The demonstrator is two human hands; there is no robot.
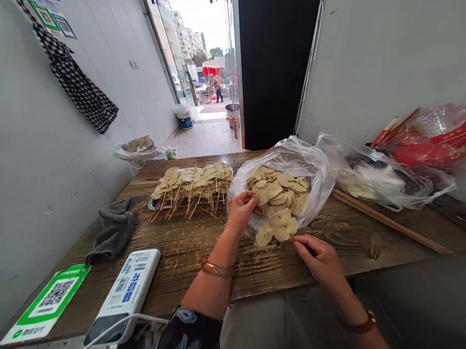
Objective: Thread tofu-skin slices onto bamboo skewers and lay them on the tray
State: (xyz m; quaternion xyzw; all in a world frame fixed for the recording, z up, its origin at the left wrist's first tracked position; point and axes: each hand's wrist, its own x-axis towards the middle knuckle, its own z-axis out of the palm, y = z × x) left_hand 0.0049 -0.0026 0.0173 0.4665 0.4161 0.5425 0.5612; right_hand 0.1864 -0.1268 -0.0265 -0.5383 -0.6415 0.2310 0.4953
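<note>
Thin, round, pale-tan food slices [276, 190] lie heaped in an open clear plastic bag [317, 176] on the wooden table. At the bag's left side, my left hand [241, 212] is closed, pinching a slice at the edge of the heap. My right hand [318, 256] is closed at the bag's near edge, its thumb and forefinger pinched at the lower end of a cluster of slices [282, 225]. The slices there overlap as if threaded on a skewer, whose stick is mostly hidden. Left of the bag, a metal tray [151, 204] bears stacked skewers of slices [193, 180].
Bare bamboo skewers [394, 223] lie right of the bag, near more plastic bags [382, 181] and a red package [444, 139]. On the left are a grey cloth [114, 229], a white box-shaped device [132, 284] with a cable, and a green QR card [51, 299].
</note>
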